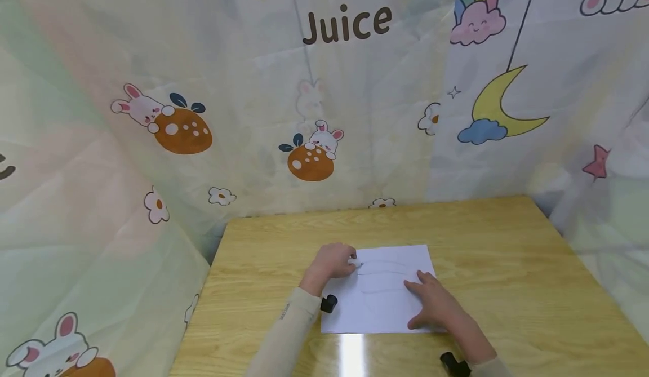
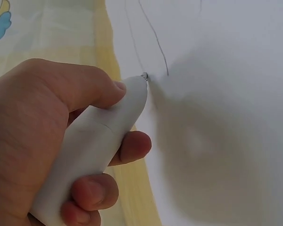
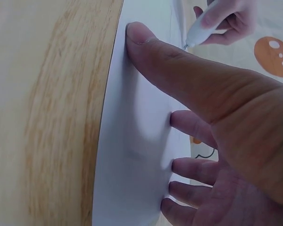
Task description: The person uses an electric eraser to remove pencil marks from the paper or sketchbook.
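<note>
A white sheet of paper [image 1: 377,312] lies on the wooden table with several faint, slightly curved lines drawn across it. My left hand [image 1: 332,260] grips a thick white pen-shaped tool [image 2: 92,136] with thumb and fingers curled round it. The tool's small grey tip [image 2: 145,76] is at the end of a faint line near the sheet's left side; its exact kind is unclear. Spread over the right part of the paper, my right hand [image 1: 435,302] presses with fingertips and thumb and holds nothing. In the right wrist view its thumb [image 3: 141,35] lies near the paper's edge.
The wooden table [image 1: 512,287] extends around the paper. Behind it hangs a printed cloth [image 1: 243,140] with rabbits and oranges, and more cloth hangs at both sides. Black wrist devices [image 1: 329,304] sit at both wrists.
</note>
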Available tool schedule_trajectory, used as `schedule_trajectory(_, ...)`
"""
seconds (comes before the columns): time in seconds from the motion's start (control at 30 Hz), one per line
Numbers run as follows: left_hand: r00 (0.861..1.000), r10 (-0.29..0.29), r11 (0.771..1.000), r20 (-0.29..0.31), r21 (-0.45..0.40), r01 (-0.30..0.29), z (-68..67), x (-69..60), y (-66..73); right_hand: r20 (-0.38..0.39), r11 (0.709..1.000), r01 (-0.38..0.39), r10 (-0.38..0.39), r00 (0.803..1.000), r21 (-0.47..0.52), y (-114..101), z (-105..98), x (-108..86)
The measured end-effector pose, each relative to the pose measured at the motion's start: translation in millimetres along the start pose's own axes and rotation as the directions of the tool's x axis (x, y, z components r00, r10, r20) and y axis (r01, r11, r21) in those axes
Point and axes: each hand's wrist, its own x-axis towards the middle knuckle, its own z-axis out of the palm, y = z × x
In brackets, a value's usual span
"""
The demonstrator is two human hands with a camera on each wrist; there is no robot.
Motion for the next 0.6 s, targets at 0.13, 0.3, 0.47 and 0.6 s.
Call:
schedule_trajectory(0.13,1.0,-0.021,1.0,0.012,0.001,0.021,-3.6,-0.1,-1.7,0.007,1.0,0.003,-0.003,1.0,-0.009,-0.6,-0.8,3.4)
schedule_trajectory(0.3,0.999,-0.045,0.999,0.001,0.023,0.045,-4.5,3.3,0.8,-0.017,0.999,0.044,-0.044,0.999,-0.023,-1.2,-2.6,3.5)
schedule_trajectory(0.47,0.999,-0.029,1.0,0.029,0.003,0.029,-1.9,5.2,3.8,0.006,0.999,0.034,-0.034,0.999,-0.014,-0.5,-1.7,-0.9)
schedule_trajectory(0.6,0.998,-0.062,0.998,0.029,-0.003,0.062,0.2,4.8,3.5,-0.009,0.999,0.033,-0.033,0.999,-0.002,0.3,0.1,-3.7)
